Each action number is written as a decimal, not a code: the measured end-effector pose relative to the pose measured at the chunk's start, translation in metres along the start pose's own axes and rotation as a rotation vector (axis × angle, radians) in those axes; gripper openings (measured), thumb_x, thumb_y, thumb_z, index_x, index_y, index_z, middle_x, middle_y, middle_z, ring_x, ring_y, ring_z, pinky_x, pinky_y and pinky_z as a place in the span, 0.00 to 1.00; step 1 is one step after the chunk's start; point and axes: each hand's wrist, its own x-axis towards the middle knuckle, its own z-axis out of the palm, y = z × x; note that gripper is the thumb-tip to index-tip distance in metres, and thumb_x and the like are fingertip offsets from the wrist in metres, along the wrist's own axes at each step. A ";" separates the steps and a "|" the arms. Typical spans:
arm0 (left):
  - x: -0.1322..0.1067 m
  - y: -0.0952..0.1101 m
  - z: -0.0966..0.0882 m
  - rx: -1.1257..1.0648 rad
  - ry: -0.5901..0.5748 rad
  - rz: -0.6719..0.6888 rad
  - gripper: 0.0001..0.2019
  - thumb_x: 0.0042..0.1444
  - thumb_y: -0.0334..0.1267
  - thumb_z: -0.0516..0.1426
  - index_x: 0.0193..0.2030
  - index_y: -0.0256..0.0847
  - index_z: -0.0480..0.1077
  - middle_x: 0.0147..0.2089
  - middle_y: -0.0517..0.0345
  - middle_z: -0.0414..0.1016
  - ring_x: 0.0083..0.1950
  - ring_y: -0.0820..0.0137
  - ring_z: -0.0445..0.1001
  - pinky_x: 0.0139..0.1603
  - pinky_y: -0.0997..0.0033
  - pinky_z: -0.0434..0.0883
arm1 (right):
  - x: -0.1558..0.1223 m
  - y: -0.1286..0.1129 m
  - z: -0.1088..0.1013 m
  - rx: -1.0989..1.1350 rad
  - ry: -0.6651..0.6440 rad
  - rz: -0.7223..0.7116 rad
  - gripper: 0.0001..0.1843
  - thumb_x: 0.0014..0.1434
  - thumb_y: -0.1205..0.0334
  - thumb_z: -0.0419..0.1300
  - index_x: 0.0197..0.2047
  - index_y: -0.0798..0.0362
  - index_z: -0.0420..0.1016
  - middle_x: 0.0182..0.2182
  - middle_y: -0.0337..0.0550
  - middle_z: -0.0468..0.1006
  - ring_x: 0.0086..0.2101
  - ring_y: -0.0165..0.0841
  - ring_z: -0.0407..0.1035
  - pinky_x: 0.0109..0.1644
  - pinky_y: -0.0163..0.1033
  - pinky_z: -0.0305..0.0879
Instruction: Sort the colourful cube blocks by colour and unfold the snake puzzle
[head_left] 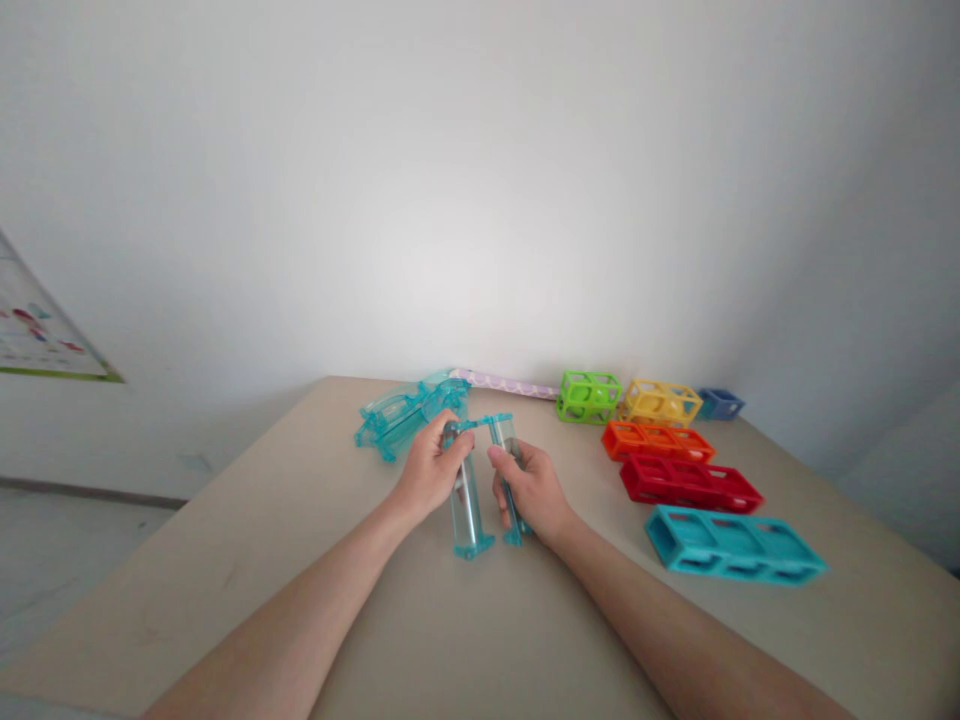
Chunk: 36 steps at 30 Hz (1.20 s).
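Note:
My left hand (435, 465) is closed around the upper part of a clear tube with teal ends (466, 505), which stands nearly upright over the table. In my right hand (532, 487) is a second clear tube with teal edges (501, 430), gripped between thumb and fingers. The tops of the two pieces meet or nearly meet; whether they are joined I cannot tell. Their lower ends are apart. Just beyond my left hand lies a pile of similar see-through teal pieces (397, 415).
On the right lie open-framed blocks: turquoise (739, 545), red (690, 484), orange (658, 442), yellow (661, 402), green (589, 398) and blue (721, 404). A patterned lilac strip (510, 384) runs along the wall at the table's (285, 500) back edge.

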 end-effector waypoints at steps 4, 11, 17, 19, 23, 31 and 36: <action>0.000 0.000 0.001 -0.032 -0.004 -0.017 0.12 0.56 0.45 0.55 0.29 0.43 0.58 0.20 0.71 0.54 0.16 0.79 0.57 0.16 0.81 0.56 | 0.000 0.002 0.001 -0.013 -0.007 0.001 0.23 0.54 0.39 0.58 0.27 0.50 0.59 0.11 0.28 0.66 0.08 0.26 0.60 0.09 0.28 0.52; 0.001 -0.001 0.000 0.012 0.001 0.005 0.12 0.56 0.45 0.55 0.29 0.42 0.58 0.21 0.71 0.55 0.18 0.79 0.57 0.18 0.81 0.56 | 0.000 0.002 0.001 -0.003 -0.002 -0.013 0.23 0.54 0.39 0.58 0.27 0.50 0.59 0.11 0.28 0.67 0.08 0.26 0.60 0.09 0.28 0.52; 0.002 -0.005 -0.001 0.037 0.027 0.019 0.10 0.57 0.44 0.54 0.30 0.42 0.60 0.22 0.70 0.56 0.19 0.79 0.57 0.19 0.80 0.56 | -0.003 0.000 0.002 0.027 -0.013 -0.040 0.23 0.55 0.39 0.57 0.26 0.51 0.59 0.10 0.29 0.66 0.07 0.25 0.59 0.09 0.27 0.51; 0.002 -0.006 0.000 0.032 0.035 0.009 0.10 0.56 0.44 0.54 0.29 0.42 0.59 0.21 0.70 0.56 0.19 0.78 0.57 0.20 0.80 0.56 | -0.005 -0.001 0.006 0.034 -0.016 -0.040 0.23 0.55 0.39 0.57 0.27 0.51 0.60 0.10 0.29 0.66 0.08 0.26 0.60 0.09 0.28 0.53; 0.002 -0.004 0.000 0.001 0.041 -0.018 0.10 0.55 0.44 0.55 0.29 0.43 0.59 0.21 0.70 0.57 0.18 0.78 0.57 0.19 0.80 0.56 | -0.011 -0.003 0.016 0.062 -0.016 -0.052 0.22 0.55 0.40 0.58 0.29 0.51 0.61 0.11 0.28 0.66 0.08 0.27 0.61 0.10 0.28 0.55; 0.002 0.001 -0.001 0.060 0.050 0.066 0.10 0.56 0.42 0.55 0.28 0.42 0.60 0.21 0.69 0.57 0.20 0.78 0.60 0.20 0.79 0.58 | -0.018 -0.007 0.025 0.086 0.006 -0.060 0.21 0.54 0.41 0.59 0.29 0.51 0.62 0.11 0.29 0.67 0.09 0.25 0.60 0.10 0.28 0.55; 0.001 0.002 -0.001 0.046 0.027 0.053 0.10 0.57 0.43 0.54 0.29 0.42 0.59 0.21 0.69 0.57 0.19 0.78 0.60 0.19 0.79 0.58 | -0.018 -0.008 0.025 0.081 0.012 -0.064 0.22 0.56 0.41 0.58 0.28 0.52 0.62 0.11 0.30 0.67 0.09 0.26 0.61 0.11 0.28 0.57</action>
